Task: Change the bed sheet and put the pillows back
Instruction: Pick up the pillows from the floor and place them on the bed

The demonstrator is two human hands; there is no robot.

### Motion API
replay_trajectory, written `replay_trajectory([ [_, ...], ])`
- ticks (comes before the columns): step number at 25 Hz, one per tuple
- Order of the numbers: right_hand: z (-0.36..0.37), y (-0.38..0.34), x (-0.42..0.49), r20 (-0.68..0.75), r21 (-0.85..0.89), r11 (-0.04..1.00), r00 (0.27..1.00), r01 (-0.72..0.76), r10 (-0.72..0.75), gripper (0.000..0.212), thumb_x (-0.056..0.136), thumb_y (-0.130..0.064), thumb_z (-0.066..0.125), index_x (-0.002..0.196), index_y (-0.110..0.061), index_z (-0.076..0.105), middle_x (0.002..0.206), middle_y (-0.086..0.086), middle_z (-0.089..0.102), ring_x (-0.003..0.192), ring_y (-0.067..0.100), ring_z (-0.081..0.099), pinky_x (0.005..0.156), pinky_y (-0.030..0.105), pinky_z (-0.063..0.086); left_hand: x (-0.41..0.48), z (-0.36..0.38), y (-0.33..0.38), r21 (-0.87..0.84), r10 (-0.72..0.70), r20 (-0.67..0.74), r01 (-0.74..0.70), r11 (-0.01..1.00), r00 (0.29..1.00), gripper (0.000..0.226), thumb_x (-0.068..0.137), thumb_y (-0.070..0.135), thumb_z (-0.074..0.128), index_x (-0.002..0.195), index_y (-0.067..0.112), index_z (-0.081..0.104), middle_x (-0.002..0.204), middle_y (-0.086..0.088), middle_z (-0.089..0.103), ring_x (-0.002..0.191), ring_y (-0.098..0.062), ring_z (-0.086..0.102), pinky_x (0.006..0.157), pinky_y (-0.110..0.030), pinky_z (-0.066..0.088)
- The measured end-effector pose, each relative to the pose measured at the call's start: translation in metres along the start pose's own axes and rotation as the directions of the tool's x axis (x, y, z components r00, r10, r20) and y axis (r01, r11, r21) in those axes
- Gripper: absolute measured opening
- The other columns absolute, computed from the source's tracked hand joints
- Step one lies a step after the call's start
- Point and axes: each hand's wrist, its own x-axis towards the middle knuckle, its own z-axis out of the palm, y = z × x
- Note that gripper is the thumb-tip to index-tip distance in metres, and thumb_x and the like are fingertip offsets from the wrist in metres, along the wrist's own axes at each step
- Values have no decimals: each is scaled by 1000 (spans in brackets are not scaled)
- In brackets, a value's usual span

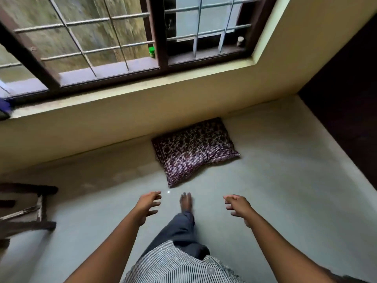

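Patterned pillow (193,150), dark purple with a pale print, lay flat on the pale floor (285,180), its far edge against the base of the cream wall (102,127) under the window (162,37). Pillow sat ahead of both hands, apart from them, nobody touching it. No bed sheet in view.

Left hand (148,205) reached forward over the floor, fingers (156,196) spread and loosely bent, gripping nothing. Right hand (238,206) reached forward at about the same level, fingers (229,199) apart and slightly curled, also empty. Hands were well apart from each other, with the person's bare foot (185,202) on the floor between them, toes pointing at the near corner of the pillow. Dark trouser leg (179,231) above the foot, striped shirt (173,266) at bottom centre.

Window had a dark wooden frame and metal grille bars. Small green bottle (151,51) stood upright by the centre post; small white jar (240,41) stood at the right end of the frame. Blue cloth (5,106) lay on the sill (122,94) at far left. Dark wooden furniture piece (30,209), blurred, stood on the floor at left, well away from the pillow
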Motion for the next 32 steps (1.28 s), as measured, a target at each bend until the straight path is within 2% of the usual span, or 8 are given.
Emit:
replay_trajectory([
  [8,-46,-104,196,99,-125,992,995,-3,16,22,95,-24,48,110,-15,62,100,2,62,88,13,56,67,22,42,140,93,78,-39,-86,-131,81,996,988,19,97,24,45,106,11,56,106,-7,57,94,-21,52,76,-31,41],
  [11,-20,-113,299,196,-157,986,976,-61,92,22,95,-23,50,110,-13,61,100,6,61,88,14,54,65,21,41,202,117,83,92,-48,-211,68,993,976,25,96,24,47,117,14,57,113,-5,59,101,-19,54,89,-32,44],
  [15,31,-94,437,203,96,954,944,-285,262,44,92,-40,52,121,-7,54,122,14,59,107,20,57,82,26,46,290,133,65,276,25,-220,38,960,975,30,96,24,47,124,15,56,120,-2,57,101,-14,51,88,-25,41],
  [20,147,-59,566,273,416,743,851,-525,449,100,72,-71,56,147,-15,22,153,13,23,138,30,29,113,48,28,415,134,11,312,-9,-266,95,945,964,30,96,26,46,123,17,57,129,-1,54,106,-15,53,87,-24,39],
  [22,183,-59,590,261,477,701,847,-530,462,105,69,-74,56,148,-14,21,154,12,20,141,33,23,114,49,21,441,134,-5,327,-25,-262,113,938,965,29,96,26,47,122,17,58,127,-1,55,105,-16,54,86,-24,38],
  [24,189,-57,601,128,507,723,870,-470,476,93,75,-62,63,142,-5,31,147,13,34,135,31,33,111,42,28,448,136,-11,353,-31,-246,119,928,969,30,96,26,46,122,17,58,124,0,55,101,-14,53,84,-23,38],
  [29,135,-54,543,-86,250,916,935,-314,344,59,81,-37,70,117,7,52,113,12,59,94,22,51,82,28,41,399,125,10,287,-76,-242,147,947,967,28,97,26,44,118,17,60,120,-4,60,107,-20,55,85,-28,42],
  [32,86,-85,494,-164,-92,960,955,-263,246,58,83,-37,67,112,12,57,118,22,61,100,30,59,84,34,47,352,125,52,245,-46,-219,100,964,975,27,97,25,45,116,16,61,120,-5,61,109,-23,56,90,-32,43],
])
